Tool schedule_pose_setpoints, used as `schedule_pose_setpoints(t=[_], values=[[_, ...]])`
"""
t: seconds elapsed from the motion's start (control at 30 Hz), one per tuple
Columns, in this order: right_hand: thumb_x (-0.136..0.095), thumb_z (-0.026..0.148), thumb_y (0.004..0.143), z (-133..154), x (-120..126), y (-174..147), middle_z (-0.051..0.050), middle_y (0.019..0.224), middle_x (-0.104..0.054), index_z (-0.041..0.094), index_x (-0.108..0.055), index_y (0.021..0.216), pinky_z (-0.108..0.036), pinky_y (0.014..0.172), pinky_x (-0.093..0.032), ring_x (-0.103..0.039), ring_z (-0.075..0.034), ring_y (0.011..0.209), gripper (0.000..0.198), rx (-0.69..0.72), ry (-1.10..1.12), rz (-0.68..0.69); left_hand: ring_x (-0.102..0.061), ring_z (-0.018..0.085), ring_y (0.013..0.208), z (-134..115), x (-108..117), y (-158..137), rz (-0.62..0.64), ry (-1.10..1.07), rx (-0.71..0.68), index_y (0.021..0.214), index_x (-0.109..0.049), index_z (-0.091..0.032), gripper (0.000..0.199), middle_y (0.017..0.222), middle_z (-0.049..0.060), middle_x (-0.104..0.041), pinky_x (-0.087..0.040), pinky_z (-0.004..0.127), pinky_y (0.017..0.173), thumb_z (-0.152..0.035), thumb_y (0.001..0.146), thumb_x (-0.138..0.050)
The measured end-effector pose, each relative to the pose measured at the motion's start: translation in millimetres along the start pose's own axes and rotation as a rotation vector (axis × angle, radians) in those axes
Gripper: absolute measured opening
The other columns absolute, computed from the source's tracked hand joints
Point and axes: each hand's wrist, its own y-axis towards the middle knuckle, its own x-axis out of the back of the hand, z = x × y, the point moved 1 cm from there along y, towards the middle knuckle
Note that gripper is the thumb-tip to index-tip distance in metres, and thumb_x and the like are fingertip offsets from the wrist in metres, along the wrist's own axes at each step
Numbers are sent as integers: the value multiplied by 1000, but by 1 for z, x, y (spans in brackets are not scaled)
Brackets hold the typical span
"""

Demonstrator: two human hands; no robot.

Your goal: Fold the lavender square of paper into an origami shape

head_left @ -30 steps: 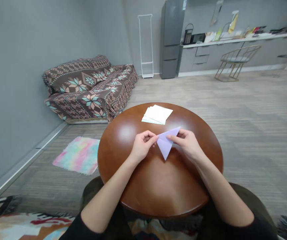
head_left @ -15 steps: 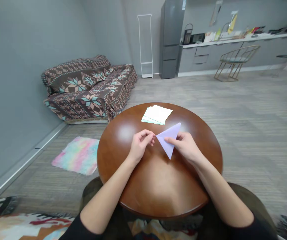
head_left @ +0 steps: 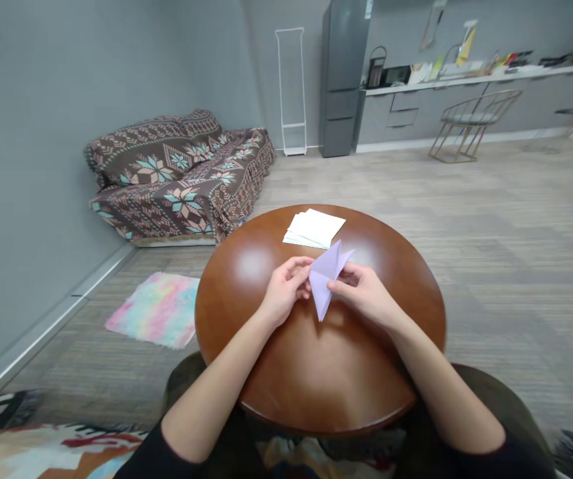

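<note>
A folded sheet of lilac paper (head_left: 322, 279) is held above the round wooden table (head_left: 306, 372), its layers spread apart into several pointed flaps. My left hand (head_left: 289, 285) pinches its left corner between thumb and fingers. On the right side, my right hand (head_left: 363, 287) grips the paper, thumb on the near face and fingers behind, partly hidden. Just beyond the hands, a small stack of pale paper sheets (head_left: 315, 227) lies fanned out on the tabletop.
A sofa (head_left: 181, 176) under a patterned cover stands at the back left, with a pastel fluffy rug (head_left: 156, 309) on the floor before it. Farther off are a grey fridge (head_left: 346, 80), a white rack (head_left: 293, 93) and a wire-framed chair (head_left: 476, 120) by the kitchen counter.
The lilac paper went from a flat triangle to opened-out flaps and turned. My left hand moved slightly right onto its corner; my right hand shifted a little left, still holding it.
</note>
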Motion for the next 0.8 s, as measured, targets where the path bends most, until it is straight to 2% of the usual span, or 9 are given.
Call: schedule_pose_setpoints(t=[0.1,0.23,0.37,0.5,0.6,0.7,0.8], values=[[-82,38,78,-2,1,1,-8,100,-79,18,-73,102,-41,90,-56,-74,-27,94,33,-3,-47,-25,-57,10,63,0,-2,-1,42,52,40,108,-71,-17,39,74,1,-63,-48,18,54,-47,85,-73],[-82,38,78,-4,0,1,-5,89,-76,19,-68,89,-38,82,-55,-72,-24,84,26,11,-99,-38,-63,14,73,-1,-3,-5,183,74,95,118,-70,-17,49,88,6,-66,-52,21,55,-55,88,-66],[-80,38,80,-4,-2,0,-2,84,-74,20,-62,81,-36,77,-54,-70,-21,78,26,-3,-135,-28,-65,15,71,-1,-3,-8,270,109,117,127,-66,-17,59,89,7,-69,-55,23,59,-55,82,-73],[-78,39,82,0,4,-1,-3,87,-73,21,-61,84,-35,77,-53,-70,-21,81,25,8,-169,-7,-65,16,69,-3,-3,-7,191,41,148,123,-68,-16,54,85,7,-71,-54,23,59,-54,85,-71],[-78,38,81,3,12,0,-2,80,-69,22,-56,81,-32,69,-51,-67,-19,75,27,56,-236,-114,-68,20,75,-8,-3,-6,101,-81,180,118,-72,-14,48,91,11,-75,-57,27,60,-52,88,-65],[-80,35,78,4,21,1,2,73,-62,24,-47,79,-28,59,-46,-61,-16,65,35,88,-247,-289,-72,23,88,-10,-6,-6,19,-236,160,114,-74,-12,37,105,13,-77,-60,32,76,-39,90,-65],[-77,35,80,6,27,1,4,72,-58,24,-44,79,-25,53,-40,-55,-13,59,35,99,-240,-350,-70,28,109,-10,-7,-5,-12,-334,134,119,-72,-12,35,121,14,-74,-56,37,97,-32,91,-64]])
